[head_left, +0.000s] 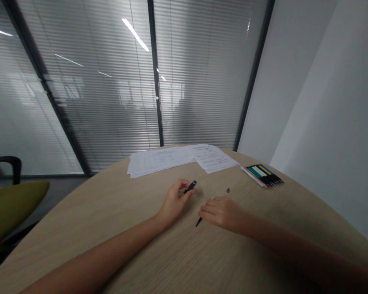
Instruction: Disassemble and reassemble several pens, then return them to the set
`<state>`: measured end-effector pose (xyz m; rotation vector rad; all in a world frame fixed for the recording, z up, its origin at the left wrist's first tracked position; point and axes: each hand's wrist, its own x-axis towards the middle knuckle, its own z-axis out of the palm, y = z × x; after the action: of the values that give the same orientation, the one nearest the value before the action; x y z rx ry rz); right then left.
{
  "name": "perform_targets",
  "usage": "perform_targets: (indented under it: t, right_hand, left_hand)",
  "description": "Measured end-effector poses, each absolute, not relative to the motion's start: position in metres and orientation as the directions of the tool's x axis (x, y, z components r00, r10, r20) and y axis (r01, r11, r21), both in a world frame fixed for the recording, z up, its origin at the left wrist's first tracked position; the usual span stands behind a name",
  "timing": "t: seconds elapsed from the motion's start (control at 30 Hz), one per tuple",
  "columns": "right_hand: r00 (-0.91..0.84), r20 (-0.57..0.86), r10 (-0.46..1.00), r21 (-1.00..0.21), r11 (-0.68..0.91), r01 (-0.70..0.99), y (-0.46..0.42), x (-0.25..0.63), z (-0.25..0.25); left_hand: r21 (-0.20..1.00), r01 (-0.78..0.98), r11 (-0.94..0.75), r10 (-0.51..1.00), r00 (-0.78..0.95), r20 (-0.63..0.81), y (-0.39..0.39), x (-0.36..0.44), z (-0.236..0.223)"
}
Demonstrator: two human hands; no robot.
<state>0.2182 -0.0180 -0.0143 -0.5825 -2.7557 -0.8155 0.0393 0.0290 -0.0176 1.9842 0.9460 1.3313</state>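
Note:
My left hand (175, 201) rests on the round wooden table (116, 228) and pinches a small dark pen cap (190, 186) between thumb and fingers. My right hand (222, 212) lies just to its right, fingers curled over a thin dark pen (199, 222) whose tip sticks out below the knuckles. A tiny dark bit (228, 190) lies on the table just beyond my right hand.
A pack of coloured pens (262, 175) lies at the right near the table's far edge. Printed paper sheets (159, 161) and another sheet (213, 158) are spread at the back. A green chair (9, 204) stands at the left. Glass partitions with blinds stand behind.

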Motion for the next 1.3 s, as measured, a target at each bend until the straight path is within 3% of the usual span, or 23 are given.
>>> perform_targets:
  t: [0.23, 0.37, 0.43, 0.5, 0.6, 0.67, 1.0, 1.3]
  right_hand:
    - [-0.901, 0.259, 0.347, 0.466, 0.773, 0.431, -0.029, 0.210, -0.015]
    - [-0.863, 0.432, 0.260, 0.376, 0.818, 0.435, -0.035, 0.217, 0.006]
    - [-0.731, 0.629, 0.264, 0.219, 0.842, 0.493, -0.041, 0.220, 0.020]
    - [-0.480, 0.794, 0.374, -0.045, 0.823, 0.566, -0.047, 0.222, 0.035]
    - [-0.157, 0.825, 0.544, -0.390, 0.747, 0.538, -0.056, 0.222, 0.050]
    - [-0.084, 0.802, 0.591, -0.489, 0.731, 0.476, -0.058, 0.221, 0.053]
    - [-0.016, 0.830, 0.557, -0.500, 0.757, 0.420, -0.060, 0.220, 0.051]
    - [-0.078, 0.824, 0.561, -0.473, 0.758, 0.449, -0.059, 0.219, 0.051]
  left_hand:
    - [0.696, 0.350, -0.627, 0.779, 0.314, 0.543, 0.026, 0.036, -0.018]
    - [0.686, 0.349, -0.639, 0.768, 0.331, 0.548, 0.026, 0.035, -0.018]
    - [0.683, 0.346, -0.643, 0.765, 0.334, 0.551, 0.026, 0.035, -0.019]
    - [0.680, 0.357, -0.640, 0.767, 0.338, 0.545, 0.026, 0.036, -0.019]
    - [0.670, 0.375, -0.641, 0.767, 0.350, 0.538, 0.026, 0.037, -0.018]
    - [0.659, 0.377, -0.651, 0.758, 0.363, 0.542, 0.026, 0.037, -0.018]
    - [0.665, 0.363, -0.653, 0.756, 0.371, 0.539, 0.026, 0.036, -0.020]
    - [0.640, 0.398, -0.657, 0.752, 0.392, 0.529, 0.023, 0.037, -0.016]
